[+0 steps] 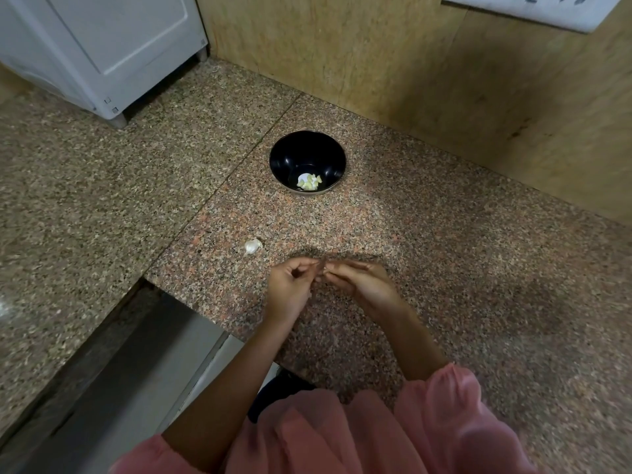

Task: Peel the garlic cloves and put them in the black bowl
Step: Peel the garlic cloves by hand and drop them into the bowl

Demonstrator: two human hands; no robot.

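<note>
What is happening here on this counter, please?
A person is peeling garlic by hand. The left hand and right hand meet above the granite counter and pinch a small piece between their fingertips; it is too blurred to say more. The black bowl farther back already holds a few peeled cloves. One unpeeled garlic piece lies on the counter to the left.

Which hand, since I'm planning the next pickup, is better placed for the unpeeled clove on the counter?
Left, probably: the left hand is nearer the unpeeled clove; the right hand is farther off.
</note>
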